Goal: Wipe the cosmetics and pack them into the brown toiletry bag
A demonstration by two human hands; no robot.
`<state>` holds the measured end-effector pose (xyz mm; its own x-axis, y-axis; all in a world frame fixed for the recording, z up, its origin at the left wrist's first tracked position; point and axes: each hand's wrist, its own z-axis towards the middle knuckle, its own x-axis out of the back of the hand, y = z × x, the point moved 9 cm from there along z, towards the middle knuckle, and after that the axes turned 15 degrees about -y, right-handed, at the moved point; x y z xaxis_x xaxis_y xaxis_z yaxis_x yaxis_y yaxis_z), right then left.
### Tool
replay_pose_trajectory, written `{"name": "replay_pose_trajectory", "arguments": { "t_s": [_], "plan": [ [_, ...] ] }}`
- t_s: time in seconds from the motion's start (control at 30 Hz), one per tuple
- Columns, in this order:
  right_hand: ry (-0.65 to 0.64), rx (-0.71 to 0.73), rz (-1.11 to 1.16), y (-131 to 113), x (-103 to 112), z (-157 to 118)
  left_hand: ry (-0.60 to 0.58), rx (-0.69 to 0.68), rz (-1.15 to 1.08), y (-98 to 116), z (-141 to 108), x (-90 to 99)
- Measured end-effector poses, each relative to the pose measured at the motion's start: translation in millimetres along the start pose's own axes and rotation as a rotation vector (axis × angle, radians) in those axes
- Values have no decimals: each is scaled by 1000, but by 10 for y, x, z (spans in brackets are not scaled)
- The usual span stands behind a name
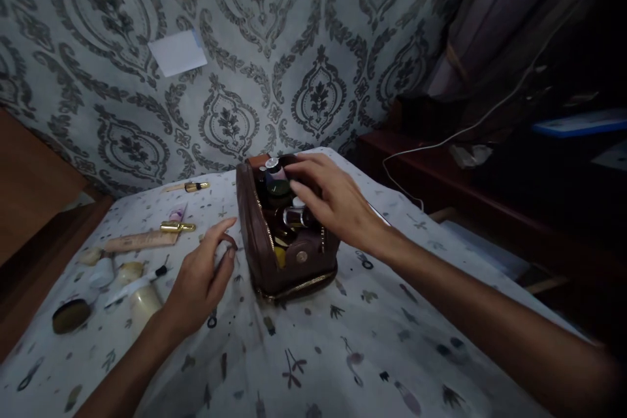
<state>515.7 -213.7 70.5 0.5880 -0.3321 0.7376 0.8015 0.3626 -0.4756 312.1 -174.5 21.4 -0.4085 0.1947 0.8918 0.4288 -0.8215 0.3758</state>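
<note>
From afar I see the left hand [196, 284] empty, fingers loosely parted, beside the bag [289, 276], which stands unzipped on the cloth [372, 346], probably so its bottles [295, 217] are reachable. The right hand [340, 199] bends over them; whether its fingers pinch one, I cannot tell.

Cosmetic bag [294, 274]: dark brown, gold-toned zipper [311, 283] | State: top unzipped, gaping | Pose: upright | Contents: silver-capped bottle [275, 171], dark-green round container [279, 189] | Location: patterned white cloth [362, 339]
</note>
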Motion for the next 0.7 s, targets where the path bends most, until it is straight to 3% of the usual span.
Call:
{"name": "replay_pose_trajectory", "arguments": {
  "t_s": [0.1,0.23,0.53,0.7],
  "plan": [
    [164,-105,42,172,-15,-203,-37,34,-74,-39,-67,-112],
    [193,-179,126,288,-150,-318,-58,52,-120,-52,-125,-246],
    [182,-159,63,198,-207,-321,-31,51,-241,-77,-221,-217],
    [222,-141,-53,-50,-177,-492,-27,63,-252,-174,-433,-169]
  ]
}}
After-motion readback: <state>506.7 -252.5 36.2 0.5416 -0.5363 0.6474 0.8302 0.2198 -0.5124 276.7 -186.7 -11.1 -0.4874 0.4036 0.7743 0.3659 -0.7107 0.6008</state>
